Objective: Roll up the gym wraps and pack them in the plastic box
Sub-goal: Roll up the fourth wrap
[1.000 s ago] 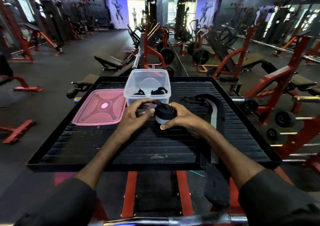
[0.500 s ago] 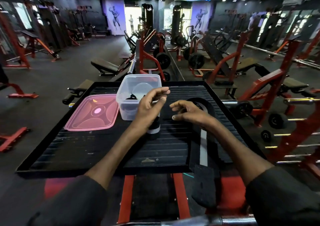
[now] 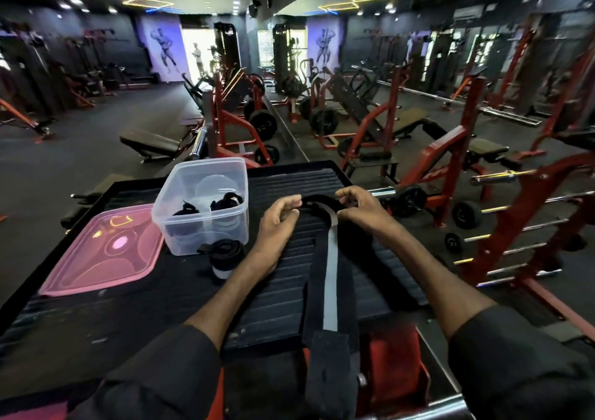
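My left grip and my right grip are both pinched onto the far looped end of the unrolled wrap, one on each side of the bend, fingers curled over the black strap. From between my grips the wrap runs straight back toward me across the ribbed black table, its grey stripe facing up, and its wide black end hangs over the near edge between my forearms.

Just left of my left wrist stands the rolled wrap, upright on the table with its pale band at the bottom, touching or nearly touching the front wall of the plastic box. The box sits beyond and to the left of my left grip, open, with two dark rolled wraps lying inside on its floor. Further left, flat on the table beside the box, lies the pink lid.
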{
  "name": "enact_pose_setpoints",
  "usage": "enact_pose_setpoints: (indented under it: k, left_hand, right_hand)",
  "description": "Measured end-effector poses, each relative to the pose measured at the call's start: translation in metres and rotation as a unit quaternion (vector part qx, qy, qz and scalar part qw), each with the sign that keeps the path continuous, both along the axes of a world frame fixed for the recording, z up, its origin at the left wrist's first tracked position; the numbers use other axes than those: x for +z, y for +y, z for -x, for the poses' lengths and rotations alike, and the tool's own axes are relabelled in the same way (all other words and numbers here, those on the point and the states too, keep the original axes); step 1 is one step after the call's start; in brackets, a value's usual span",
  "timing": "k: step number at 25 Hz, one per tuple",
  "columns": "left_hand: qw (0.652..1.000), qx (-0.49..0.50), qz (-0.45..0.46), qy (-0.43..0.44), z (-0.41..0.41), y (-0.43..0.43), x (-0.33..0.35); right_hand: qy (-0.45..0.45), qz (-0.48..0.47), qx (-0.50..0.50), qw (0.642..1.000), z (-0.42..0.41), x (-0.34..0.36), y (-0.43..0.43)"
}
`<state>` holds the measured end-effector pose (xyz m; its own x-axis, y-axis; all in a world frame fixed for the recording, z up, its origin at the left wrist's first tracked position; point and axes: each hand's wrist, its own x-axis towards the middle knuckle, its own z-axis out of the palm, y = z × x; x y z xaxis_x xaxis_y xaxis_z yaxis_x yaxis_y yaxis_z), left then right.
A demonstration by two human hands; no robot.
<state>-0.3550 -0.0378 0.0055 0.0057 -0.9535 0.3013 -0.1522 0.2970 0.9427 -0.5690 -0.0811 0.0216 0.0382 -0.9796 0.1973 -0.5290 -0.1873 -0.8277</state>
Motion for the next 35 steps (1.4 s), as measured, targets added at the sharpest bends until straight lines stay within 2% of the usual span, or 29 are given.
enact_pose_setpoints:
  k: [4, 6, 8, 10, 12, 14, 16, 19, 21, 24, 30, 33, 35]
  left_hand:
    - [0.998, 0.017, -0.061, 0.010, 0.003, -0.007, -0.019]
    - [0.997, 0.021, -0.076, 0.004, 0.005, -0.006, -0.030]
    - [0.997, 0.018, -0.071, -0.021, 0.005, -0.007, -0.036]
    - [0.996, 0.020, -0.075, -0.032, 0.004, -0.007, -0.036]
    - [0.994, 0.026, -0.104, 0.027, 0.001, -0.006, -0.032]
    - [0.973, 0.027, -0.161, 0.164, -0.001, -0.010, -0.024]
    - [0.944, 0.020, -0.208, 0.254, -0.003, -0.020, -0.018]
    - [0.938, -0.004, -0.225, 0.264, 0.001, -0.032, -0.017]
    - [0.935, -0.013, -0.208, 0.288, 0.005, -0.038, -0.022]
    - [0.938, -0.009, -0.220, 0.268, 0.009, -0.039, -0.017]
    - [0.941, -0.020, -0.249, 0.227, 0.020, -0.035, -0.003]
    - [0.939, -0.051, -0.255, 0.225, 0.014, -0.037, 0.001]
    - [0.948, -0.028, -0.217, 0.232, 0.013, -0.040, -0.003]
  right_hand:
    - [-0.015, -0.074, -0.042, 0.996, 0.008, -0.002, -0.020]
    - [-0.040, -0.122, 0.000, 0.992, 0.000, -0.003, -0.023]
    - [-0.014, -0.136, 0.051, 0.989, -0.008, -0.008, -0.026]
    - [-0.074, -0.139, 0.077, 0.984, -0.013, -0.015, -0.028]
    - [-0.242, -0.187, 0.089, 0.948, -0.016, -0.015, -0.026]
    - [-0.356, -0.247, 0.120, 0.893, -0.019, -0.013, -0.022]
    - [-0.370, -0.290, 0.169, 0.866, -0.024, -0.015, -0.018]
    - [-0.381, -0.322, 0.249, 0.830, -0.029, -0.020, -0.009]
    - [-0.400, -0.308, 0.279, 0.817, -0.029, -0.020, -0.004]
    - [-0.433, -0.256, 0.294, 0.813, -0.025, -0.020, -0.003]
    - [-0.446, -0.160, 0.272, 0.838, -0.024, -0.015, -0.005]
    - [-0.406, -0.174, 0.239, 0.865, -0.027, -0.014, -0.006]
    - [-0.383, -0.202, 0.222, 0.874, -0.029, -0.016, -0.006]
